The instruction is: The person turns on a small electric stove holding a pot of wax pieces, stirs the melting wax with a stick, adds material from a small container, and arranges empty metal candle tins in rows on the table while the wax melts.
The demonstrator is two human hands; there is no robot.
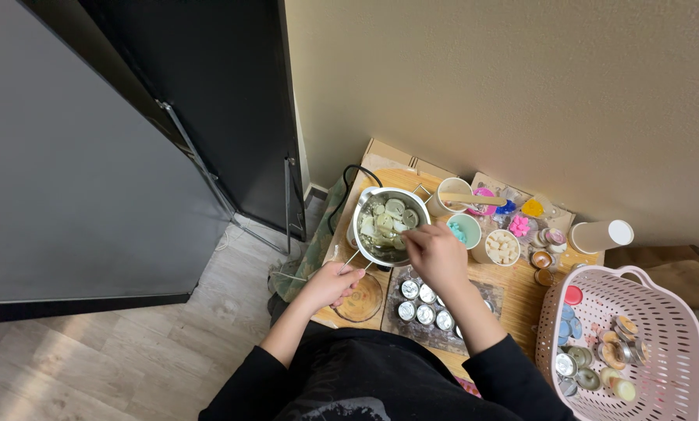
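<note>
A steel melting pot (363, 204) with pale wax discs in it sits on a low wooden table (521, 290). My left hand (332, 284) is closed around the pot's thin wire handle at the table's front left. My right hand (435, 255) hovers at the pot's right rim, fingers pinched together; whatever it grips is too small to make out. Several small metal cups (424, 313) stand on a dark mat just below my right hand.
A pink perforated basket (672, 313) of small tins and candles stands at the right. Small bowls of white, teal and coloured wax pieces (503, 247) crowd the table's back. A white cylinder (601, 235) lies by the beige wall. A dark cabinet stands left.
</note>
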